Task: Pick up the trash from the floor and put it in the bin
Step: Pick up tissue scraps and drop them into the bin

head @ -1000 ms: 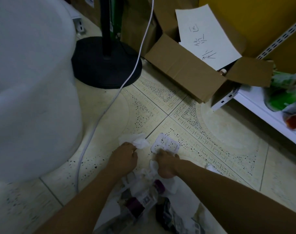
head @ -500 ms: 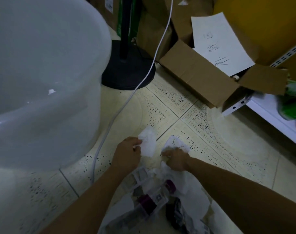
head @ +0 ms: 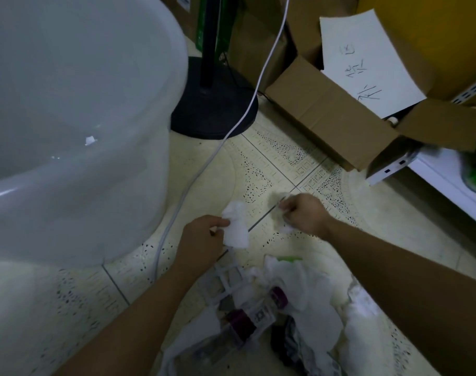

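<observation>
The tiled floor (head: pixel 380 218) carried a white bin (head: pixel 82 158) at its left side. A black stand base (head: pixel 204 115) and a box (head: pixel 326 115) sat along the far edge. A white cable (head: pixel 182 191) ran between them, and a trash pile (head: pixel 307 289) lay nearest.

Trash in both hands and on the tiled floor (head: pixel 258 164), bin at left.
Crumpled white tissue (head: pixel 235 226) pinched by left hand (head: pixel 201 245); blurred pale scrap (head: pixel 279 216) gripped by right hand (head: pixel 304 213); mixed wrapper pile (head: pixel 258 316) on floor; translucent white plastic bin (head: pixel 82 118) upright.

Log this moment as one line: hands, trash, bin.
left hand pinches white tissue | right hand grips pale blurred scrap | bin left of hands | trash pile on floor below hands
</observation>
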{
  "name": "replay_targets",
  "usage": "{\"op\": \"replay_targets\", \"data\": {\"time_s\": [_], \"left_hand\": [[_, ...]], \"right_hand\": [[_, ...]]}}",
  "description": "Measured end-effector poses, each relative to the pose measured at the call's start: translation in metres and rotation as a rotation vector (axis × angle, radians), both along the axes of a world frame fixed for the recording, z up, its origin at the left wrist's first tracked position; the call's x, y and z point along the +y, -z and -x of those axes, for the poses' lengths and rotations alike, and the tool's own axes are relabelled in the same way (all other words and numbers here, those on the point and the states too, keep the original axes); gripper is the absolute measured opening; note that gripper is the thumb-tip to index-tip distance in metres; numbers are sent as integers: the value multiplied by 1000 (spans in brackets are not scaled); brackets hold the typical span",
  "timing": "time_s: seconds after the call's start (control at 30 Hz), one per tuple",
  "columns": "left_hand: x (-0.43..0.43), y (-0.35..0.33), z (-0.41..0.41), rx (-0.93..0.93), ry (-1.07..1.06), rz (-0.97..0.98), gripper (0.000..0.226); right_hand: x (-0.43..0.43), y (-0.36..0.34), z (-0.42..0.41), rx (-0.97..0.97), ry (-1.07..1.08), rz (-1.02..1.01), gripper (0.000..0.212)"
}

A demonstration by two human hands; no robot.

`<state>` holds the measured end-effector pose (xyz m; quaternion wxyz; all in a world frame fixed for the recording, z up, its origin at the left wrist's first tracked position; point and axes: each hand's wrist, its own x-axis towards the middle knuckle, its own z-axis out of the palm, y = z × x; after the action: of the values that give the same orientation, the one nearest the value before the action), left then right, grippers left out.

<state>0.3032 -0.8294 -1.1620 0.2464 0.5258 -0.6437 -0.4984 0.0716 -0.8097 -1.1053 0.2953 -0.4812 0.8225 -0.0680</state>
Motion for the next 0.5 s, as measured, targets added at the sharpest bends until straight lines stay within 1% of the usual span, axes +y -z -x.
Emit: {"op": "replay_targets", "data": {"time_s": [0.07, 0.13, 0.23, 0.3, 0.37, 0.4, 0.5], "left_hand": [[-3, -11, 5, 21, 2, 40, 22], [-7, -24, 10, 62, -5, 48, 21], [-11, -47, 14, 95, -24, 59, 22], [-11, -63, 15, 104, -24, 81, 22], [-8, -79, 13, 113, -25, 119, 22], [-7, -86, 12, 115, -20, 137, 22], [-4, -112, 11, 119, -8, 212, 23]], "right_hand": [[-9, -22, 5, -62, 58, 75, 32], [-12, -44, 5, -147, 69, 114, 30], [-8, -71, 0, -383, 135, 136, 15], [-4, -85, -3, -427, 131, 159, 20], [-1, -96, -4, -406, 112, 192, 12], [1, -103, -6, -396, 105, 205, 15], [6, -125, -9, -405, 92, 232, 37]]}}
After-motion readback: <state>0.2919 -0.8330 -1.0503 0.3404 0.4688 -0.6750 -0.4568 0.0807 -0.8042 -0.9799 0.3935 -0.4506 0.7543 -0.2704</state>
